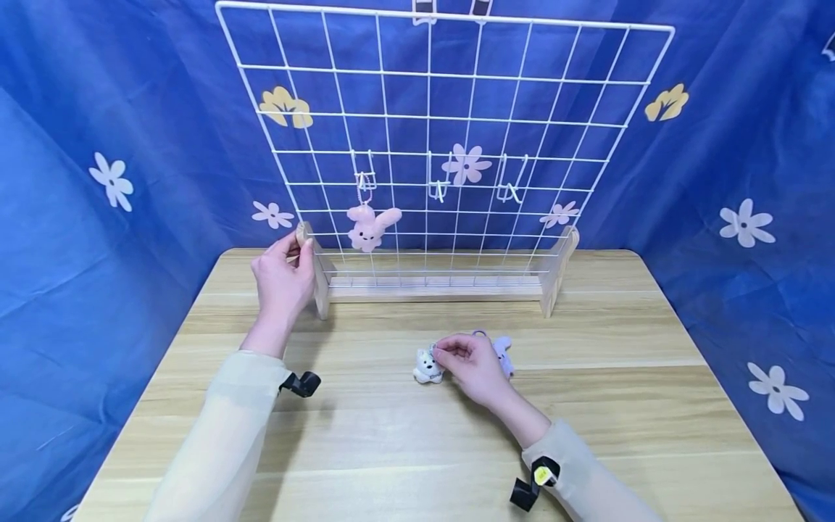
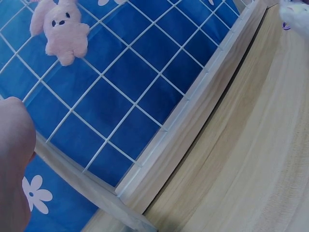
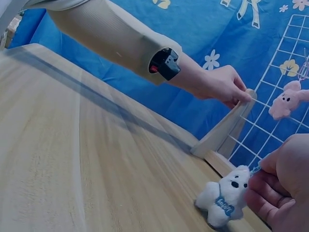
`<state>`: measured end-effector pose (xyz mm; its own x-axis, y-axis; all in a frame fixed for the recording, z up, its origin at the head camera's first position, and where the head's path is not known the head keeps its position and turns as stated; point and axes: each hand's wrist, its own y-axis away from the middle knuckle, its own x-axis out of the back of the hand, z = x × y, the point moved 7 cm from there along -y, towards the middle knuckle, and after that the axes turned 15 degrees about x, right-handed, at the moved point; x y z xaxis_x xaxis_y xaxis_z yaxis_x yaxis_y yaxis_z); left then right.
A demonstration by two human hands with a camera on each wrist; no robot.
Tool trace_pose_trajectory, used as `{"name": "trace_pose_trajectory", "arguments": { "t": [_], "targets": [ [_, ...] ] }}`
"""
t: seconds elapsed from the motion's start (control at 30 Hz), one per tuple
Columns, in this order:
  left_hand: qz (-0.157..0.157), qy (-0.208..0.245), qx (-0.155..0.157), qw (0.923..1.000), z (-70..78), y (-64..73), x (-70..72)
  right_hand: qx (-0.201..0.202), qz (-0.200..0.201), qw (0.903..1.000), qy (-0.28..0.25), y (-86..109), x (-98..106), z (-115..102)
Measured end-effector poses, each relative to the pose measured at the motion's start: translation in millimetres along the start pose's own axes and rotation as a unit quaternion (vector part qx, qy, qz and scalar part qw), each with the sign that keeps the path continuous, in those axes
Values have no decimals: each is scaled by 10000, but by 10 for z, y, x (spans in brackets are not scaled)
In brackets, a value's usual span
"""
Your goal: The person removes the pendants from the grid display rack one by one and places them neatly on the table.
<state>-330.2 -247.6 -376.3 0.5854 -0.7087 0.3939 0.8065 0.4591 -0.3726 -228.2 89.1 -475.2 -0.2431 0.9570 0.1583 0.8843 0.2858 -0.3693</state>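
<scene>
"Quick, right hand [image 1: 479, 370]: what's in the grip?"

"A pinch, thumb against fingers, on the pale blue chain [image 3: 256, 169] at the top of the white plush [image 1: 428, 367]. The body isn't squeezed."

"And where's the plush?"

"Low over the front part of the table [image 1: 365, 449], about mid-width, upright, blue lettering across its chest. Can't tell whether its feet touch the wood."

"Handling?"

"Light and soft, I'd judge. Fuzzy, so not slippery, and hard to break. The chain is the fiddly part: thin, limp, probably a bit slick. Best hold is high on the chain, fingertips only, so the body hangs free. Grab the belly and the loop would just flop about."

"Left hand [image 1: 283, 272]?"

"Grasping the top of the wooden side support [image 1: 322, 279] of the wire grid [image 1: 365, 12], thumb on the near side. Looks like steadying. The grid seems light enough to shift if bumped."

"Anything else around?"

"Pink bunny plush [image 1: 368, 228] hanging by its chain from the leftmost hook [image 1: 365, 181]. Two more hooks to the right of it: middle hook [image 1: 438, 191], right hook [image 1: 507, 193]. Purple plush [image 1: 503, 355] on the table, partly hidden behind the right hand."
</scene>
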Motion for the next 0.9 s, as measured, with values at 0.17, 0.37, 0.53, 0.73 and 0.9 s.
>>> {"name": "trace_pose_trajectory", "arguments": {
  "t": [0.17, 0.37, 0.53, 0.73, 0.9],
  "targets": [
    [19, -48, -14, 10000, 9, -4, -2, -9, -128, 9995, 277, -59, -1, 5],
    [41, -51, -115, 9999, 22, 3, -9, -182, -185, 9985, 479, -95, 11, 42],
    [55, -34, -76, 10000, 27, 7, -1, -235, -292, 9967, 715, -146, 17, 92],
    [18, -6, -44, 10000, 30, 22, 9, -299, -415, 9939, 980, -223, 4, 159],
    [15, 77, -106, 9999, 24, 21, 4, -339, -371, 9931, 1059, -285, -9, 184]
  ]
}}
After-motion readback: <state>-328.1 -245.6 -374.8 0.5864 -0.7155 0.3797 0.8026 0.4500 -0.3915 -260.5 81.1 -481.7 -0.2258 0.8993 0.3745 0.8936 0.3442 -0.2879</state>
